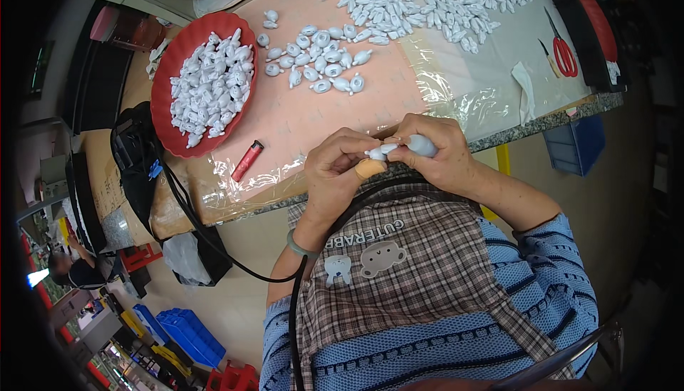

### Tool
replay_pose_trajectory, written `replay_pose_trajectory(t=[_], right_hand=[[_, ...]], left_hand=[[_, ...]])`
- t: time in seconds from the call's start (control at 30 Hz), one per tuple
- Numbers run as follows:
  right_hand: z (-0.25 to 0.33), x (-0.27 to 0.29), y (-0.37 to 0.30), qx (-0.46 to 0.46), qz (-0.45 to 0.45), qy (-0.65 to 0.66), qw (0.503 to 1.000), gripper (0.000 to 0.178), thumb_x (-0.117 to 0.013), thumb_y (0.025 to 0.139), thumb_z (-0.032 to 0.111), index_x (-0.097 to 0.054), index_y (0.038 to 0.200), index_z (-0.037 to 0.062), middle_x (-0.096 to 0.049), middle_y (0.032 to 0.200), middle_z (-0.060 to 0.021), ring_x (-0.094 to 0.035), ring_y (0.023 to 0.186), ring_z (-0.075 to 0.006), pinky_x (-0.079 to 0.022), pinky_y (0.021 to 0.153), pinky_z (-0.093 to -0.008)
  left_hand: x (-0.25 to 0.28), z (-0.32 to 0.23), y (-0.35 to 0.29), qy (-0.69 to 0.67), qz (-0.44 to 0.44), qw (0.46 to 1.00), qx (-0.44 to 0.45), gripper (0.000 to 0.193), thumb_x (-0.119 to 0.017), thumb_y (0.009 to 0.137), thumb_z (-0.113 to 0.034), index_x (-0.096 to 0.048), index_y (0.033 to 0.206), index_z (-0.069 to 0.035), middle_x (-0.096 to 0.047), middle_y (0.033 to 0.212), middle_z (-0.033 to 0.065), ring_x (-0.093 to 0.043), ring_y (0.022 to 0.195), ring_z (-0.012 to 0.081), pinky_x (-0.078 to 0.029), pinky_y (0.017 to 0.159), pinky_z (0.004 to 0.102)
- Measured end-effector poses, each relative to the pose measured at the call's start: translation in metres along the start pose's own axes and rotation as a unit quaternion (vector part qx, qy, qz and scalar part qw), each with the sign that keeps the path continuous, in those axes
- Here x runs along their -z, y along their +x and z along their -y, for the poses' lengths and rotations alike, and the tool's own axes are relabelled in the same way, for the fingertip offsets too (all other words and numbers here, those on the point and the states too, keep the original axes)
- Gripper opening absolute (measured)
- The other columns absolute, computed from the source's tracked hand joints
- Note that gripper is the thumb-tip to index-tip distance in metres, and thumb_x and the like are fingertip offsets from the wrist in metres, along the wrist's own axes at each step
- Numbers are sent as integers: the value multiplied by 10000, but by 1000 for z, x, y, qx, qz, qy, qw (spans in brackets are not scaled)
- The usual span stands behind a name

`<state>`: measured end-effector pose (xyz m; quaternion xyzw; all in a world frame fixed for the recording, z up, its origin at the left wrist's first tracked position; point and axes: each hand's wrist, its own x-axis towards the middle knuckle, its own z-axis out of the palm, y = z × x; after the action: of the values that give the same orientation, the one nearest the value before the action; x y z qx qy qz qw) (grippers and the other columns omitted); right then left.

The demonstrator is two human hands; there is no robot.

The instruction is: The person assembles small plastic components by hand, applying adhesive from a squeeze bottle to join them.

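Note:
My left hand (335, 170) is closed, pinching a small white moulded piece (376, 154) between the fingertips; an orange finger cot (370, 169) covers the thumb tip. My right hand (445, 152) is wrapped round a pale, smooth, round-ended object (422, 146), perhaps a small squeeze bottle. Its narrow white end (389, 148) meets the moulded piece in front of my apron, at the table's near edge. Beyond my hands lies a loose group of rounded white pieces (320, 60), with a large spread of slimmer white pieces (399, 6) farther back.
A red scalloped tray (162, 106) full of white pieces stands on the left. Near it lies a red lighter-like object (248, 161). Red-handled scissors (565, 58) and a slim pointed tool (549, 58) lie at right. A black cable (235, 263) hangs across my left arm.

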<state>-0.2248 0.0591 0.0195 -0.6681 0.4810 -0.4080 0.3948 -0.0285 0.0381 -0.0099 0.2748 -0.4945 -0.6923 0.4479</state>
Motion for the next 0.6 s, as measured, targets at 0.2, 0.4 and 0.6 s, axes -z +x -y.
replay_pose_trajectory(t=[0.2, 0.4, 0.6], right_hand=[[1, 0, 2, 5, 2, 0, 1000, 141, -717, 803, 86, -602, 820, 7, -680, 813, -96, -680, 736, -195, -494, 631, -279], [-2, -1, 1, 17, 1, 5, 1000, 149, -714, 805, 86, -586, 815, 10, -683, 812, -95, -681, 741, -195, -496, 634, -283], [-2, -2, 1, 11, -8, 12, 1000, 161, -718, 800, 82, -573, 805, 13, -687, 822, -98, -681, 743, -189, -497, 638, -280]], left_hand=[[0, 0, 0, 6, -3, 1000, -3, 237, -719, 784, 17, -635, 1000, 66, -608, 1005, 137, -639, 909, 193, -554, 804, 282], [1, 2, 0, 1, 2, 1000, -4, 243, -723, 781, 16, -635, 1003, 62, -609, 1002, 133, -638, 909, 191, -553, 804, 281], [0, 2, 0, -1, -3, 1000, -4, 242, -727, 778, 12, -636, 998, 59, -610, 1000, 130, -638, 904, 188, -550, 807, 281]])
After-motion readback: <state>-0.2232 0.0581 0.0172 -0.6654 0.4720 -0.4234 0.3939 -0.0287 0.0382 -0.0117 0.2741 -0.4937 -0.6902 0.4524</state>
